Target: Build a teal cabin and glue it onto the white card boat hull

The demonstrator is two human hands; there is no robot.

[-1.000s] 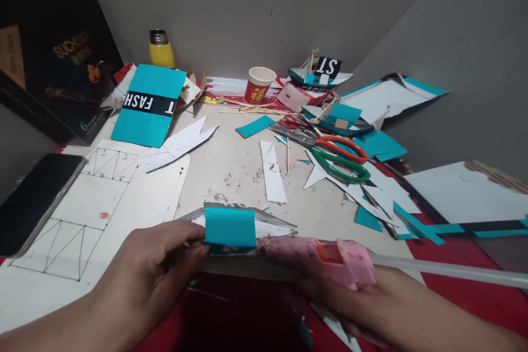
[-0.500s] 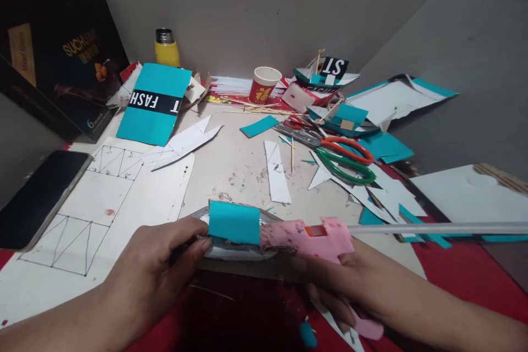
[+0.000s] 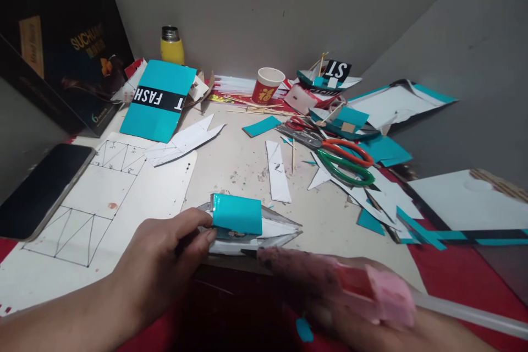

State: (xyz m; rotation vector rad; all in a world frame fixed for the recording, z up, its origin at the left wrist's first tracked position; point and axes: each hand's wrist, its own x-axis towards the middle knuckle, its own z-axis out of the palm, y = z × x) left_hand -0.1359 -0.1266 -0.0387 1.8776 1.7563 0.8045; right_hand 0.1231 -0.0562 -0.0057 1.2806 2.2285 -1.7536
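Observation:
A small paper boat [image 3: 280,228] with a pointed right end lies at the table's near edge. On top of it sits a folded teal card piece [image 3: 237,214]. My left hand [image 3: 181,242] pinches the boat's left part beside the teal piece, thumb and forefinger closed on it. My right hand [image 3: 350,308], partly blurred, is wrapped round a pink hot glue gun [image 3: 330,280] with a long clear glue stick [image 3: 470,311] out of its back. The gun's dark nozzle points left, close to the boat's near side; whether it touches cannot be told.
Scissors with orange and green handles [image 3: 346,168] lie among paper offcuts at right. Finished-looking card boats [image 3: 342,121] stand behind them. A red paper cup [image 3: 268,88], thin sticks, a yellow bottle [image 3: 172,49], a phone [image 3: 49,190] and a drawn sheet [image 3: 136,220] are about.
My right hand has drawn the glue gun down and to the right, uncovering the boat's pointed right end. My left hand keeps its hold on the boat. The view has shifted slightly.

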